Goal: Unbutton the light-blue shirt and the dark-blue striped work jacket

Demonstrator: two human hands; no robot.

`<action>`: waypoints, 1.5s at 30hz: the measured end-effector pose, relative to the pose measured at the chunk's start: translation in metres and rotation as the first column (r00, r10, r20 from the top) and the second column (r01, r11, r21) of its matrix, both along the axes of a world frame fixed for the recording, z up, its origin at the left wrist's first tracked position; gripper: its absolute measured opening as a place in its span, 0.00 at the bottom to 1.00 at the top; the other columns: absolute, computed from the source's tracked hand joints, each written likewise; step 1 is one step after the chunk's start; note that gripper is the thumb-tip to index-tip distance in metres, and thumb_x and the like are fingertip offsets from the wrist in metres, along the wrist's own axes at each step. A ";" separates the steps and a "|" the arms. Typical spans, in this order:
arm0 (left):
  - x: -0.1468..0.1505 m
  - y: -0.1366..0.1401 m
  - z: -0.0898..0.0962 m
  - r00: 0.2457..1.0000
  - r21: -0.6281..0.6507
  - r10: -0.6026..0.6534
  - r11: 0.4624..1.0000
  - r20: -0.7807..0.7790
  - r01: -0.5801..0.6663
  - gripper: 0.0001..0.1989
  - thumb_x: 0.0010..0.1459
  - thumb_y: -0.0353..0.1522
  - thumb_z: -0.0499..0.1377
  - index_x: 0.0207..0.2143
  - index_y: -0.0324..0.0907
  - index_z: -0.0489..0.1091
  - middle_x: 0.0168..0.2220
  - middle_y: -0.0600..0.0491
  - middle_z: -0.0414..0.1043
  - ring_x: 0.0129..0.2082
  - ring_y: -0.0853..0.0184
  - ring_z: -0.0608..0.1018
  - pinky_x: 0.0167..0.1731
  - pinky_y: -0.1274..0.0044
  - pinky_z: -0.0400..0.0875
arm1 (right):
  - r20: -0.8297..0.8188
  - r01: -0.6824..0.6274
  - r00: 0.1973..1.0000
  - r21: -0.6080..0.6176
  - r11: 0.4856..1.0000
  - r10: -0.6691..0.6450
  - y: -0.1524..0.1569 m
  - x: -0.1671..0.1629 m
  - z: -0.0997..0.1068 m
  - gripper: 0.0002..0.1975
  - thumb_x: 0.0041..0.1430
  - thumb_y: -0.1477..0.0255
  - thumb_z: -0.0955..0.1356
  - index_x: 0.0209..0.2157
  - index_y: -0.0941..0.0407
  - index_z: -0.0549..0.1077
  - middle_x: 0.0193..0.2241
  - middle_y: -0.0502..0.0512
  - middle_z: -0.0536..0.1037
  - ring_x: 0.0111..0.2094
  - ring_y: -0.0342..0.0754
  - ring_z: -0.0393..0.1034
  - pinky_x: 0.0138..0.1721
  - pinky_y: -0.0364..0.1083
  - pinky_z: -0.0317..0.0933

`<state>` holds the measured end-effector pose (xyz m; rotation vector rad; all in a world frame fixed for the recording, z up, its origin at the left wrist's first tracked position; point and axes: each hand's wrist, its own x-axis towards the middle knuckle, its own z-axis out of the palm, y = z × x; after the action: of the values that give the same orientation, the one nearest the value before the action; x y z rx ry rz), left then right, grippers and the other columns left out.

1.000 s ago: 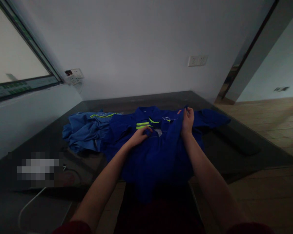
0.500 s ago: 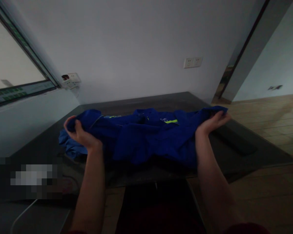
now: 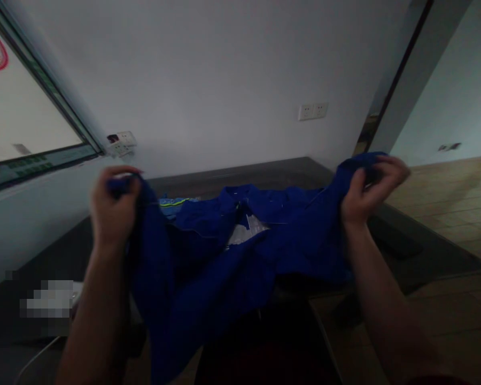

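A dark blue jacket (image 3: 224,278) with a collar stretches between my two hands above the dark table (image 3: 208,174). On the left, my left hand (image 3: 114,206) has its fingers closed around a raised part of the cloth. My right hand (image 3: 374,187) pinches the other side between thumb and fingers, somewhat farther out to the right. The jacket's front hangs over the near table edge, lower on the left. A pale patch (image 3: 246,231) shows in the opening below the collar. Behind the jacket, lighter blue cloth with a yellow-green strip (image 3: 176,202) is partly covered.
A dark flat object (image 3: 395,238) lies on the table's right side. At the lower left there is a blurred-out white item (image 3: 50,299) with a white cable (image 3: 38,355). Wall sockets (image 3: 313,111) sit above the table, and a window (image 3: 28,107) is at left.
Both hands have risen and moved apart, lifting the jacket's sides. Its front now hangs lower at the left, and the pale patch inside has come into view.
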<state>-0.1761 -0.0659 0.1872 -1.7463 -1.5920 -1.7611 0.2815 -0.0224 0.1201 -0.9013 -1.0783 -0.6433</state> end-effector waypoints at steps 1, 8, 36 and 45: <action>0.015 0.010 -0.015 0.990 -0.087 -0.089 0.993 -0.108 0.080 0.10 0.51 0.29 0.57 0.38 0.45 0.70 0.36 0.57 0.71 0.37 0.67 0.72 0.43 0.73 0.67 | 0.062 -0.030 0.997 -0.099 0.995 0.036 0.004 -0.003 -0.010 0.07 0.61 0.69 0.61 0.40 0.55 0.64 0.43 0.60 0.66 0.49 0.56 0.61 0.52 0.60 0.55; 0.128 0.053 -0.138 0.615 -0.679 -0.644 0.698 -0.455 0.227 0.16 0.49 0.26 0.56 0.42 0.43 0.70 0.55 0.47 0.62 0.56 0.57 0.64 0.57 0.63 0.57 | 0.178 -0.191 0.874 -0.728 0.658 0.451 0.045 -0.018 -0.103 0.05 0.55 0.74 0.63 0.33 0.55 0.71 0.37 0.59 0.73 0.44 0.54 0.66 0.49 0.55 0.59; 0.151 0.105 -0.173 0.564 -0.779 -0.582 0.596 -0.586 -0.195 0.18 0.62 0.39 0.46 0.49 0.42 0.65 0.46 0.41 0.72 0.45 0.55 0.75 0.43 0.67 0.68 | 0.050 -0.286 0.838 -0.807 0.516 0.543 0.047 -0.021 -0.120 0.05 0.54 0.74 0.65 0.32 0.55 0.73 0.35 0.56 0.74 0.40 0.52 0.69 0.46 0.53 0.62; 0.137 0.129 -0.127 0.675 -0.729 -0.503 0.681 -0.540 -0.076 0.08 0.61 0.34 0.49 0.40 0.44 0.66 0.42 0.49 0.75 0.40 0.63 0.77 0.37 0.75 0.68 | -0.136 -0.419 0.874 -0.697 0.582 0.466 0.038 -0.015 -0.108 0.08 0.56 0.71 0.64 0.37 0.56 0.72 0.41 0.60 0.68 0.35 0.49 0.69 0.34 0.49 0.68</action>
<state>-0.0395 0.0628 0.0606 -2.6111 -1.7761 -0.2507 0.2661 0.0160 0.0120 -1.2041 -1.5888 0.2236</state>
